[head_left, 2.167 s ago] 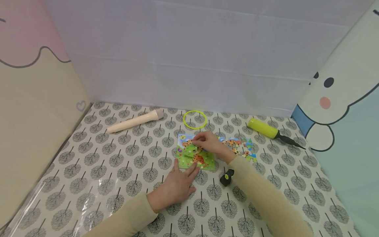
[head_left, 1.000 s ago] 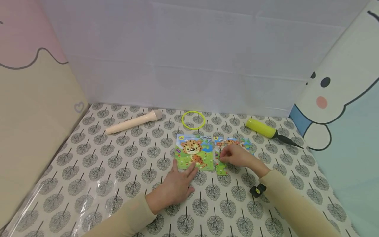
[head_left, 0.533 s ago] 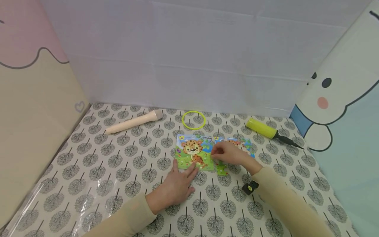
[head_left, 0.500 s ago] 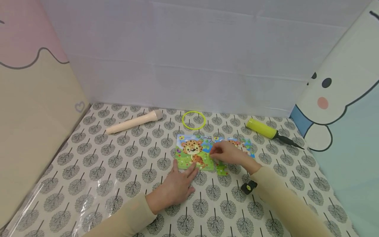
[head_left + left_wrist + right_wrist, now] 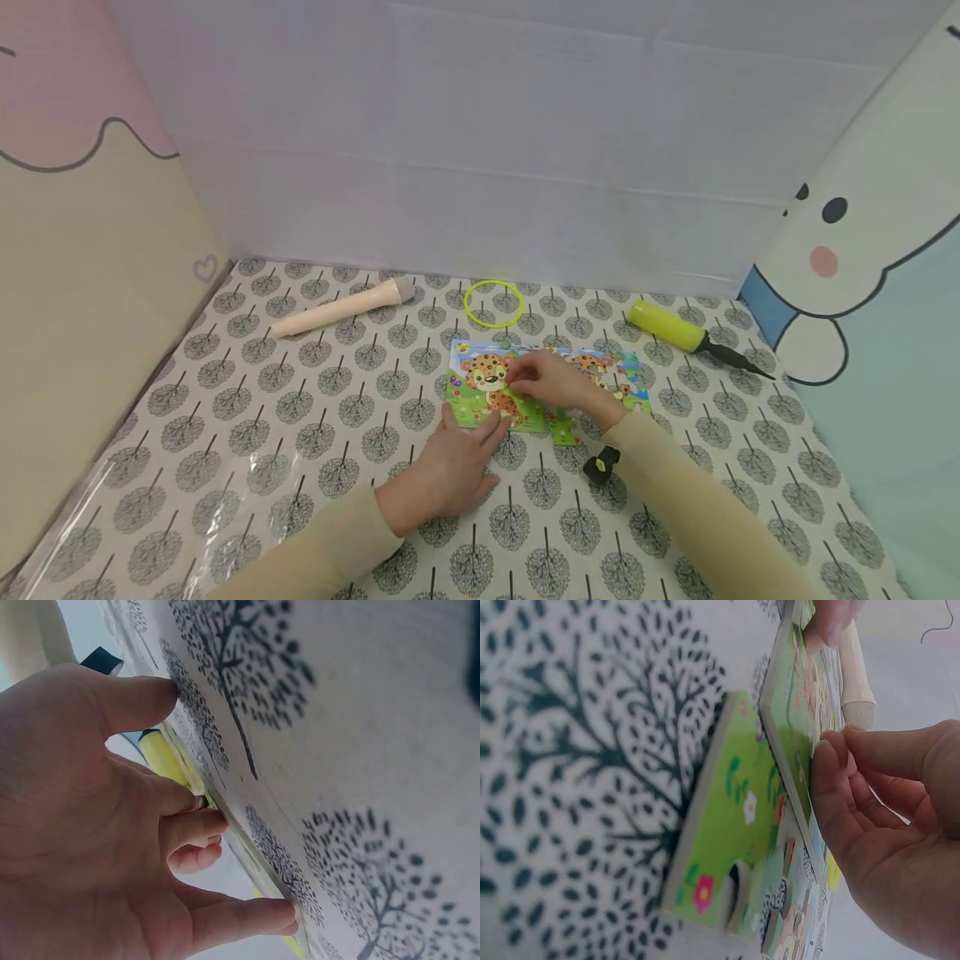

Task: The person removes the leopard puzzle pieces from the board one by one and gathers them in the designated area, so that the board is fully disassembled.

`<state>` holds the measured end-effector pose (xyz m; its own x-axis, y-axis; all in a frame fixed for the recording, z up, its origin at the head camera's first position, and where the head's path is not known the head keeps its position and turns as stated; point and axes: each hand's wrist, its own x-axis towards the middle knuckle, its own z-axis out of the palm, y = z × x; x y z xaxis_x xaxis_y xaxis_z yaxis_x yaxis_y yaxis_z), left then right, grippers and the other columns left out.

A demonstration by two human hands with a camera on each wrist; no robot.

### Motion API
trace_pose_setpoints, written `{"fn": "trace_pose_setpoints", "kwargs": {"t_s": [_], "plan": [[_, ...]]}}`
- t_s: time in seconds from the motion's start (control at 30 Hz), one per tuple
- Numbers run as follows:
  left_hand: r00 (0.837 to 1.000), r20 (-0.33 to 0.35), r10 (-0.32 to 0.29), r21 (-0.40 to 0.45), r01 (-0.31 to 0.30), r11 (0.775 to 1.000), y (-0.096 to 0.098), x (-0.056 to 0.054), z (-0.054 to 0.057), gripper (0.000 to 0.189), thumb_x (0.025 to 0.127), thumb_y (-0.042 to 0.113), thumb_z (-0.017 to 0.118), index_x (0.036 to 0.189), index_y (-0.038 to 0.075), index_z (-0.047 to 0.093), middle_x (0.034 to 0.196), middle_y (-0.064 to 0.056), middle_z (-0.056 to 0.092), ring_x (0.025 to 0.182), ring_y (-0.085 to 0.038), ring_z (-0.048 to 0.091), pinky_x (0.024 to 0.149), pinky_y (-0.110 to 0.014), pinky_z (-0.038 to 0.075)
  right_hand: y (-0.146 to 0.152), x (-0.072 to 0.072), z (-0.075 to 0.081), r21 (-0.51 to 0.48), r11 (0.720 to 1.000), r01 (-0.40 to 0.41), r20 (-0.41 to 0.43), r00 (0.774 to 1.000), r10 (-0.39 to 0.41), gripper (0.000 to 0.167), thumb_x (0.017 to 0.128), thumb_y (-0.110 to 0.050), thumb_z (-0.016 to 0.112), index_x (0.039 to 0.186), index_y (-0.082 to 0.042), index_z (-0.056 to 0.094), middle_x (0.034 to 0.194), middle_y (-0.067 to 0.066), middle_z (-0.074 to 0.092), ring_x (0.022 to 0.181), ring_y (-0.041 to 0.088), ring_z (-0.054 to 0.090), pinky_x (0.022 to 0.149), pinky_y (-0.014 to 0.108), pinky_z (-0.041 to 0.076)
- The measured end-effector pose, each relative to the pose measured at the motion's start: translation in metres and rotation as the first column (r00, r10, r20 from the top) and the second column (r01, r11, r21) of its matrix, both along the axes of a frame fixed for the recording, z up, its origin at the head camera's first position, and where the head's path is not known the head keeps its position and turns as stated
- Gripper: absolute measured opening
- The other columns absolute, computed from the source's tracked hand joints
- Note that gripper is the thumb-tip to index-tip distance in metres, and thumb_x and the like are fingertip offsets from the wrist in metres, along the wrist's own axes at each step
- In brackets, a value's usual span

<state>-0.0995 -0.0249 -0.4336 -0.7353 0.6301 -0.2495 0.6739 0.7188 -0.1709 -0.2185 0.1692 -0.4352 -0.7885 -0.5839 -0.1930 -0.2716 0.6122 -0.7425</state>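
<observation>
A square puzzle board (image 5: 460,408) with a leopard picture lies mid-table. My left hand (image 5: 450,471) rests at its lower edge, fingers spread and fingertips on the rim. In the left wrist view the left hand's palm (image 5: 82,802) shows nothing held. Over the board's right half is my right hand (image 5: 551,379), its thumb and fingertips drawn together close to the surface; I cannot tell whether a piece is between them. Just right of the board lies a green corner puzzle piece (image 5: 731,810) with flowers. Beyond it are several other puzzle pieces (image 5: 637,392), joined into part of a leopard picture.
A peach toy microphone (image 5: 341,310) lies at the back left. A thin yellow-green ring (image 5: 522,305) lies behind the board, and a yellow hand pump (image 5: 666,326) with a black nozzle sits at the back right. Fabric walls border the table.
My right hand was over the board, then went right to the loose pieces, and has come back left over the board. The green corner piece now shows beside it. My left hand stays put.
</observation>
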Motion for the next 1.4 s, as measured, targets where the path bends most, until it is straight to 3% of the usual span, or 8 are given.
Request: {"fn": "trace_pose_setpoints", "kwargs": {"t_s": [0.2,0.4,0.47,0.83,1.07,1.23,1.4], "plan": [[0.999,-0.034,0.004,-0.032,-0.005,0.999,0.005,0.0,0.0,0.074,0.095,0.061,0.035,0.151,0.014,0.029,0.155,-0.002,0.026,0.112,-0.037,0.056,0.096,-0.067,0.033,-0.002,0.001,0.001,0.02,1.0,0.018,0.002,1.0,-0.018,0.007,0.089,-0.007,0.066,0.096,-0.008,0.069,0.084,-0.001,0.066,0.074,0.014,0.061,0.067,0.029,0.053],[0.998,0.002,0.057,0.011,-0.057,0.998,0.007,0.005,0.001,0.07,0.096,0.058,0.035,0.151,0.015,0.029,0.156,0.002,0.021,0.131,-0.044,0.032,0.101,-0.053,0.037,-0.002,0.0,-0.002,0.026,1.0,0.002,-0.018,1.0,-0.001,0.008,0.089,-0.007,0.066,0.097,-0.006,0.069,0.083,-0.001,0.065,0.073,0.013,0.062,0.066,0.028,0.053],[0.997,0.024,0.069,0.04,-0.07,0.997,0.007,0.006,0.002,0.069,0.097,0.057,0.037,0.151,0.015,0.029,0.157,0.003,0.02,0.135,-0.04,0.028,0.102,-0.053,0.036,-0.002,0.0,-0.003,0.025,1.0,-0.004,-0.023,1.0,0.005,0.008,0.09,-0.007,0.066,0.097,-0.006,0.069,0.083,-0.001,0.065,0.073,0.012,0.062,0.066,0.028,0.053],[0.998,0.034,0.058,0.085,-0.061,0.994,0.006,0.005,0.001,0.069,0.097,0.056,0.037,0.153,0.018,0.024,0.157,0.004,0.017,0.13,-0.037,0.035,0.101,-0.054,0.036,-0.007,0.0,-0.002,0.061,0.998,-0.016,-0.049,0.999,0.019,0.007,0.089,-0.013,0.068,0.095,-0.01,0.07,0.085,-0.005,0.065,0.075,0.01,0.06,0.07,0.028,0.052],[0.998,0.036,0.049,0.071,-0.052,0.996,0.006,0.003,0.001,0.068,0.097,0.056,0.037,0.153,0.021,0.022,0.157,0.004,0.018,0.13,-0.038,0.034,0.1,-0.054,0.037,-0.016,0.0,-0.001,0.077,0.997,-0.026,-0.088,0.996,0.033,0.011,0.089,-0.015,0.069,0.098,-0.011,0.072,0.088,-0.007,0.066,0.079,0.007,0.061,0.074,0.026,0.052],[0.998,0.041,0.044,0.053,-0.046,0.998,0.006,0.003,0.001,0.068,0.097,0.057,0.034,0.154,0.022,0.02,0.158,0.005,0.015,0.131,-0.037,0.033,0.1,-0.054,0.037,-0.021,-0.002,0.0,0.073,0.996,-0.057,-0.08,0.995,0.063,0.013,0.09,-0.017,0.067,0.1,-0.012,0.074,0.092,-0.008,0.067,0.082,0.007,0.061,0.076,0.027,0.051],[0.998,0.038,0.043,0.043,-0.044,0.998,0.007,0.003,0.0,0.068,0.098,0.057,0.033,0.154,0.022,0.019,0.158,0.006,0.013,0.131,-0.037,0.033,0.101,-0.055,0.036,-0.023,-0.01,-0.003,0.041,0.994,-0.102,-0.042,0.994,0.103,0.013,0.09,-0.016,0.068,0.099,-0.011,0.076,0.089,-0.007,0.068,0.078,0.01,0.061,0.07,0.028,0.052]]}}
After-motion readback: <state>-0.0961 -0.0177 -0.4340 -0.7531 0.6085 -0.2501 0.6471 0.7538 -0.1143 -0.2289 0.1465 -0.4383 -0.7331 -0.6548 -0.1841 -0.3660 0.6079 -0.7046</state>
